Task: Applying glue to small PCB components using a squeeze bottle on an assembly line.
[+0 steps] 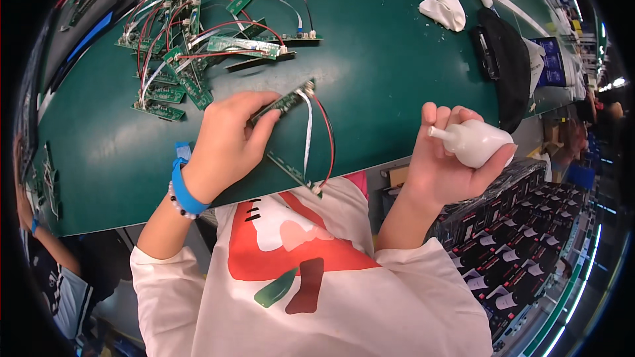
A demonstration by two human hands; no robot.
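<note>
My left hand [231,135] pinches a narrow green circuit board [291,100] between thumb and fingers, above the near part of the table. From its right end, white, red and black wires [309,125] curve down to a second narrow board [291,170] that hangs near the table's front edge. Off to the right, my right hand [443,165] is wrapped round a small white squeeze bottle [481,143]. The bottle lies tilted, its thin nozzle pointing left toward the boards. A blue strap [187,182] and a bead bracelet circle my left wrist.
A tangled heap of wired circuit boards [192,46] covers the far left of the green table [377,46]. At the far right lie a crumpled white tissue [444,9] and a black pouch [504,59]. Printed boxes [522,258] are stacked at lower right. Another person's arm [53,244] shows at left.
</note>
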